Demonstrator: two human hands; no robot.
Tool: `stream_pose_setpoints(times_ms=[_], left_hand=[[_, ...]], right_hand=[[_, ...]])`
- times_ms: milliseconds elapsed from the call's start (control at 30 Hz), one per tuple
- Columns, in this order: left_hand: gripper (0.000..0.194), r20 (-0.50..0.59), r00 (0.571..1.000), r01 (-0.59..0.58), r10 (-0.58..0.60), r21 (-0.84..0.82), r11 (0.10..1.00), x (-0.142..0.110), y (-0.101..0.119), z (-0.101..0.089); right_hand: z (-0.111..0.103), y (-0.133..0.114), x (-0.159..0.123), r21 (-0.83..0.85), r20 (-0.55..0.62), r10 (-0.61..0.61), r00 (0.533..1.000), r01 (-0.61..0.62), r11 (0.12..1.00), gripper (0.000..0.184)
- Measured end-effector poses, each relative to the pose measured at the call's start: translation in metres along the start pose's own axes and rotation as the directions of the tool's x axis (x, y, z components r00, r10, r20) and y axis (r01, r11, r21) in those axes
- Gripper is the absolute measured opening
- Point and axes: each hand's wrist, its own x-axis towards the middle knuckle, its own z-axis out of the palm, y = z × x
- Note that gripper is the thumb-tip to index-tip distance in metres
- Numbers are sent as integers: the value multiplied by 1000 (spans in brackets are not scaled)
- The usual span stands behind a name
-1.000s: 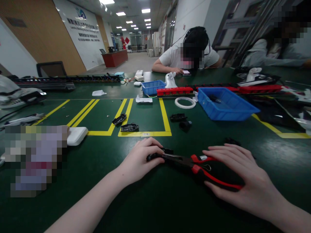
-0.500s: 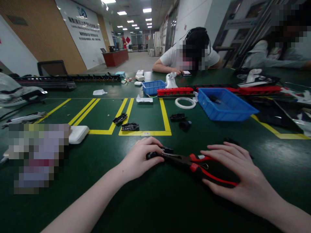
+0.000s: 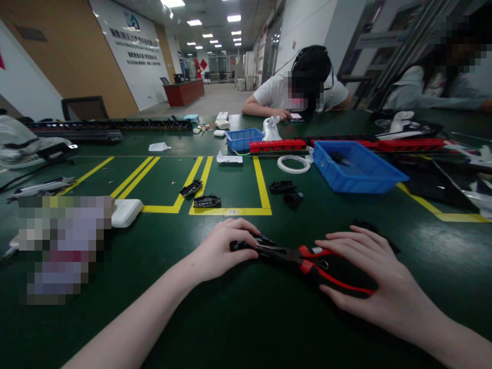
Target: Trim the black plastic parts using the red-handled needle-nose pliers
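Observation:
My left hand [image 3: 226,246] is closed on a small black plastic part [image 3: 239,246], pinched between thumb and fingers. Its exact kind is partly hidden by the fingers. My right hand [image 3: 372,271] holds red-and-black long-nose pliers [image 3: 305,259] by the handles, which stand somewhat apart. The pliers' narrow jaws [image 3: 271,250] point left and reach the black part at my left fingertips. Whether the jaws grip it I cannot tell. Just beyond the jaws shows a further dark piece [image 3: 266,240]. Another black object [image 3: 365,224] lies behind my right hand, mostly covered.
Black plastic pieces [image 3: 206,201] lie on the green table near yellow tape lines. Further back are a tape roll [image 3: 282,169], a blue bin [image 3: 361,182], a smaller blue bin [image 3: 232,141] and red strips [image 3: 277,146]. A white case [image 3: 126,212] sits left. A person [image 3: 265,97] leans over a phone opposite.
The pliers and both hands keep nearly the same place. The dark piece by the jaws has tilted slightly, and the whole view has shifted a little.

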Motion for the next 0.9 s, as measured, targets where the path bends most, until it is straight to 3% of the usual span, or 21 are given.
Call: stream_pose_setpoints(times_ms=[467,700,900], left_hand=[[10,13,1000,-21,21,15,1000,0,2,1],[9,8,998,-58,58,32,998,0,2,0],[11,16,992,-124,123,20,992,1,-4,-3]], right_hand=[[2,-12,3,67,-37,25,999,-22,998,48],[3,-9,-4,69,-7,106,994,-105,992,48],[-2,1,0,62,42,43,998,-46,997,51]])
